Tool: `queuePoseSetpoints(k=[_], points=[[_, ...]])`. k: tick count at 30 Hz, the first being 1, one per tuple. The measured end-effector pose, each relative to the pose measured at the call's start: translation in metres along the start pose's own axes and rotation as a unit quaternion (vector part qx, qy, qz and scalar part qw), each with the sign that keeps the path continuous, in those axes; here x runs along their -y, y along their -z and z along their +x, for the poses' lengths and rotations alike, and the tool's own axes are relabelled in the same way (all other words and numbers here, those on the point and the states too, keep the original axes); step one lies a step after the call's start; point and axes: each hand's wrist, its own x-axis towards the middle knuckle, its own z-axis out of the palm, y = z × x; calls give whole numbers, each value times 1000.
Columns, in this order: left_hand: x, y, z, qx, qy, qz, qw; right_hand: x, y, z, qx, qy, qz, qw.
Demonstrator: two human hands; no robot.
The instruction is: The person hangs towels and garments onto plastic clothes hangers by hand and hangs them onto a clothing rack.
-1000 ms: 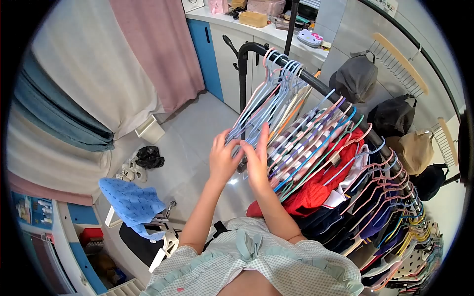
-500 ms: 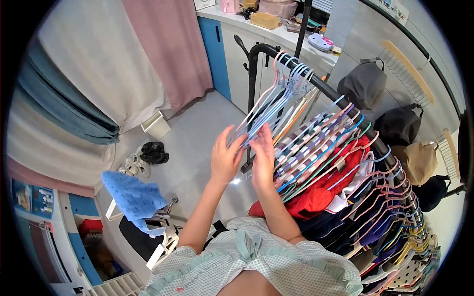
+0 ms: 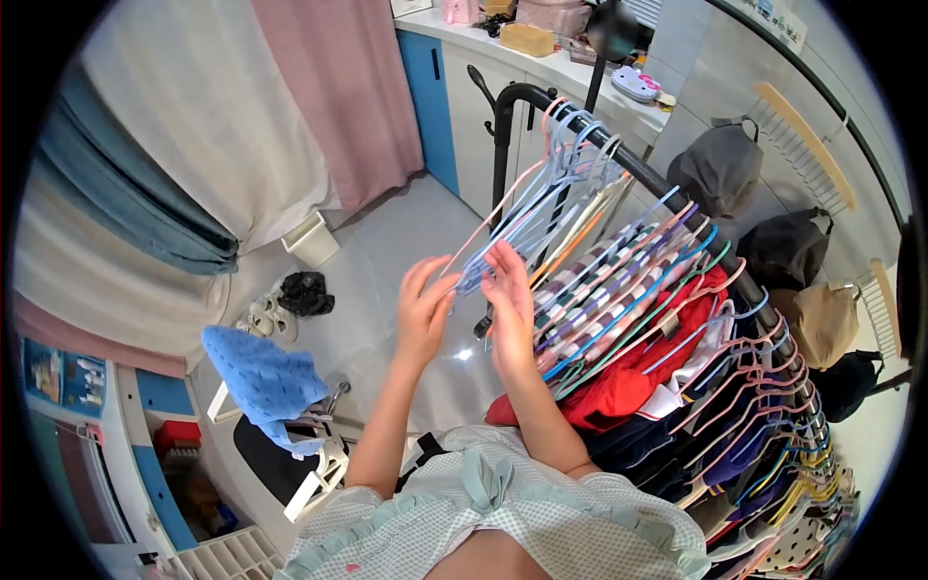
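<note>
Light blue and pink hangers (image 3: 541,198) hang bunched at the near end of a black rail (image 3: 633,164), with no clothes on them. My left hand (image 3: 425,304) is at the lower left ends of these hangers, its fingers curled near the pink one; whether it grips one is unclear. My right hand (image 3: 508,295) is raised at their lower right side, fingers spread and the palm turned toward the bunch. Just right of it hang checked garments (image 3: 609,290), then a red garment (image 3: 628,387) and many dark clothes on coloured hangers.
A chair with a blue cloth (image 3: 266,382) stands at the lower left. Shoes and a black bag (image 3: 304,293) lie on the floor near a white bin (image 3: 310,242). Caps (image 3: 715,169) hang on the right wall. A white counter (image 3: 435,24) runs along the back.
The rack has shifted slightly right in view. My left hand has moved a little left, away from my right hand, and the hangers between them have fanned apart somewhat.
</note>
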Motion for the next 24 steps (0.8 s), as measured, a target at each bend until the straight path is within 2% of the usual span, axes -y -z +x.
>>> queuePoseSetpoints(k=[3,13,20,24], points=[[8,23,-13,3,3,-42,999,7,-12,-5,10,-15,18,1000],[20,130,-75,51,153,-103,981,-6,-58,-18,62,-50,23,997],[37,195,-134,-3,240,-205,949,-17,-112,-40,147,-131,40,980],[42,227,-164,-12,229,-186,955,-31,-148,-59,197,-161,72,964]])
